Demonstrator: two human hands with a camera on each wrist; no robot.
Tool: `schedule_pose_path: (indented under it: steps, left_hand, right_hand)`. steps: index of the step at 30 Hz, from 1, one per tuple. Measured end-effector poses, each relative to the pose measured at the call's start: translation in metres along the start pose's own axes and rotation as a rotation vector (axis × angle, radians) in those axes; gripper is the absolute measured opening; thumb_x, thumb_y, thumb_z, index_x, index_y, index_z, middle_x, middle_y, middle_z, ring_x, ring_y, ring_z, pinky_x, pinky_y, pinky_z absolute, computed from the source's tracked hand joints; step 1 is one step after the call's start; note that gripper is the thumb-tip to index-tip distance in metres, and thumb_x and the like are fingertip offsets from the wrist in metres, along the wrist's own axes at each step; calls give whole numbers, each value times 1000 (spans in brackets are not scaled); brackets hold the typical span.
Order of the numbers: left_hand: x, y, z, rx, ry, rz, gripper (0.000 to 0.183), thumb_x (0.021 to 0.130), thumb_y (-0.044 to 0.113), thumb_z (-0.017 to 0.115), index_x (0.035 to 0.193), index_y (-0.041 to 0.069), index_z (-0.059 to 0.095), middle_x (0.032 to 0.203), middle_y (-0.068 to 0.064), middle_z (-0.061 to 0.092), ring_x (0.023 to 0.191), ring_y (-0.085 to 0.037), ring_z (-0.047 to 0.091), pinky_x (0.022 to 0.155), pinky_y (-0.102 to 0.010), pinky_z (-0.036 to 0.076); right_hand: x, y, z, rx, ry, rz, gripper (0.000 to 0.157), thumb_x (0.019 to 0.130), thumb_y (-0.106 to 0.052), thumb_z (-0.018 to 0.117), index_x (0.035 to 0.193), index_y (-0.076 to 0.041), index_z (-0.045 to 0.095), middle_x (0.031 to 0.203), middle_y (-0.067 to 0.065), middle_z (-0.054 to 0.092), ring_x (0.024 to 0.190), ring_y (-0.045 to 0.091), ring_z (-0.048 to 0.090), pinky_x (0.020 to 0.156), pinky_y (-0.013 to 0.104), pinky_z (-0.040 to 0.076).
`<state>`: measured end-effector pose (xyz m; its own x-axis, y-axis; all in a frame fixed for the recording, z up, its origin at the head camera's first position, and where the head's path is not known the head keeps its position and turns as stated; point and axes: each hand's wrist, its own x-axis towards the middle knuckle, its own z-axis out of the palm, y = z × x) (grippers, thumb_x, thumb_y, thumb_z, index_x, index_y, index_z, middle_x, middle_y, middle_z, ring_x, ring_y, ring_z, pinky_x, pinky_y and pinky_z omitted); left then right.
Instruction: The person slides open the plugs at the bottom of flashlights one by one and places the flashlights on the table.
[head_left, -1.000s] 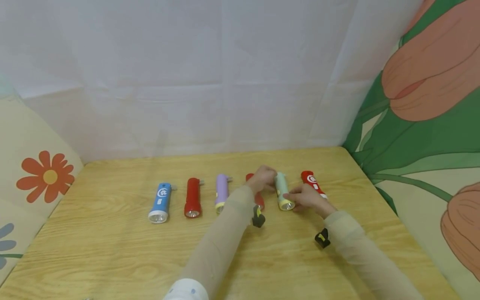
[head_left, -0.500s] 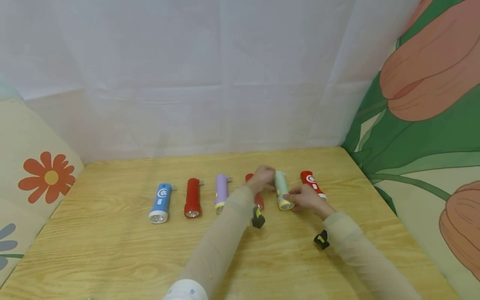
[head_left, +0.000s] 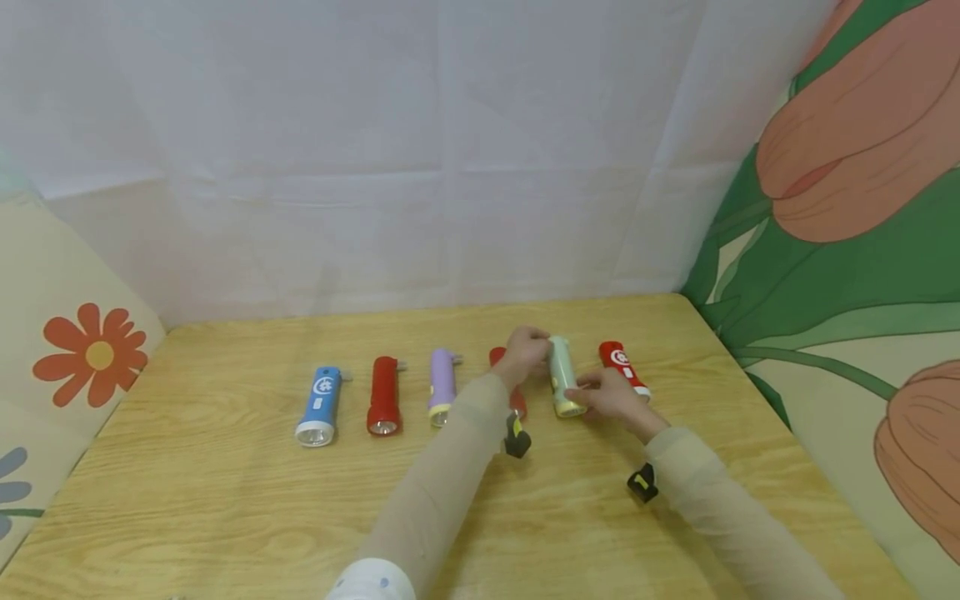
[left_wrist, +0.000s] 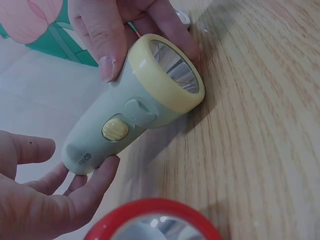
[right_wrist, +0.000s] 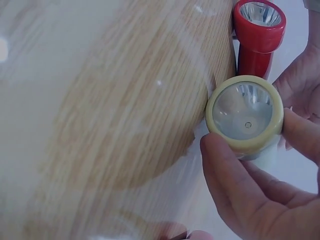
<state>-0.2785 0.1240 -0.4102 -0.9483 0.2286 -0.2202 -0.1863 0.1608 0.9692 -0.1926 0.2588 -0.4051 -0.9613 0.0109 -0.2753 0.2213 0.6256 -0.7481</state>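
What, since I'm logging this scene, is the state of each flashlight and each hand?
Blue flashlight: lying, unlit.
Leftmost red flashlight: lying, unlit.
Purple flashlight: lying, no glow visible.
Middle red flashlight: lying, unlit.
Green flashlight: held at its lens end, unlit.
Rightmost red flashlight: lying, light unclear.
Left hand: fingers touching the green flashlight's tail.
Right hand: pinching the green flashlight's lens end.

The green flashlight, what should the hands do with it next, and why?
Perhaps tip the green flashlight a little more upright: the left hand has fingers at its tail, the right hand pinches near its yellow rim, and it looks tilted, tail raised.
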Motion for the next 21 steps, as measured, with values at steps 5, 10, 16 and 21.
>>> schedule_pose_path:
  steps: [5,10,16,21]
  left_hand:
    - [-2,2,0,-82,-12,-20,27,79,-3,54,106,-4,60,95,-13,60,82,-23,60,70,-33,54]
    - [-3,6,0,-126,-31,-2,27,79,-1,53,105,-3,60,90,-11,59,82,-22,58,67,-33,54]
    - [-3,7,2,-134,-22,43,23,82,0,53,103,-3,61,89,-11,59,79,-20,57,62,-32,54]
    - [-4,9,3,-125,-12,66,22,82,0,52,102,-4,61,90,-11,59,78,-20,57,63,-34,55]
  right_hand:
    - [0,1,0,22,8,-33,43,85,-17,64,114,13,54,104,25,59,76,19,61,64,33,54]
    - [-1,2,-1,14,29,-64,43,84,-16,65,114,13,54,100,24,61,75,18,61,64,31,53]
    - [0,3,-1,34,47,-58,46,83,-16,67,116,13,53,104,25,60,77,18,61,65,30,53]
    - [1,5,0,42,59,-79,44,82,-15,68,115,12,54,102,25,60,75,17,60,63,29,52]
